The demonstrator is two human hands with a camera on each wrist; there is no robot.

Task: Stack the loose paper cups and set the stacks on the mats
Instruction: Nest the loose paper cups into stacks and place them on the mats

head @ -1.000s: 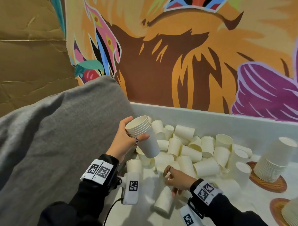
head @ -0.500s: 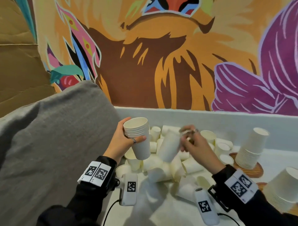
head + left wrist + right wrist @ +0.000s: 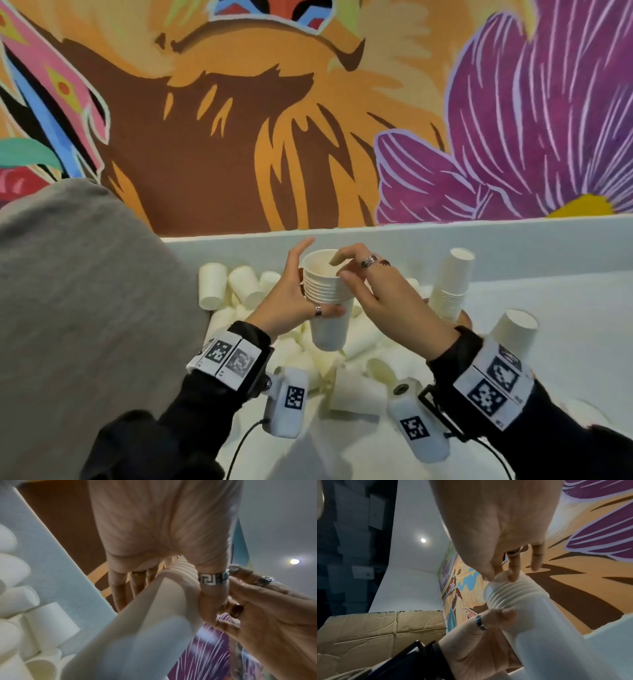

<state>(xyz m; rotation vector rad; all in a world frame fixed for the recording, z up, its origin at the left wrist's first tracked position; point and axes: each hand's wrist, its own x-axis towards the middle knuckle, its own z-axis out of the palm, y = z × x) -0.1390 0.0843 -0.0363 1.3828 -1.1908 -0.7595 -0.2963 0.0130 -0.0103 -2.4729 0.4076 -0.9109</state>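
A stack of white paper cups [image 3: 329, 308] is held upright above the pile, my left hand [image 3: 301, 298] wrapped round its middle with the ringed thumb in front. My right hand [image 3: 342, 269] is at the stack's mouth, thumb outside and forefinger inside the rim of the top cup, pinching it. In the left wrist view the stack [image 3: 154, 615] runs up past my thumb. In the right wrist view my fingertips [image 3: 511, 577] sit on the ribbed rims [image 3: 513, 595]. Loose cups [image 3: 239, 284] lie under both hands. Two upside-down stacks [image 3: 448, 284] [image 3: 513, 330] stand to the right; their mats are hidden.
A grey cushion [image 3: 85, 308] fills the left side. A white ledge [image 3: 513, 240] runs along the back under the painted wall. More loose cups [image 3: 356, 390] lie near my wrists. Brown cardboard [image 3: 376, 628] shows in the right wrist view.
My right hand lifted a single cup from the pile, carried it left and set it into the stack in my left hand. The head view swung to the right.
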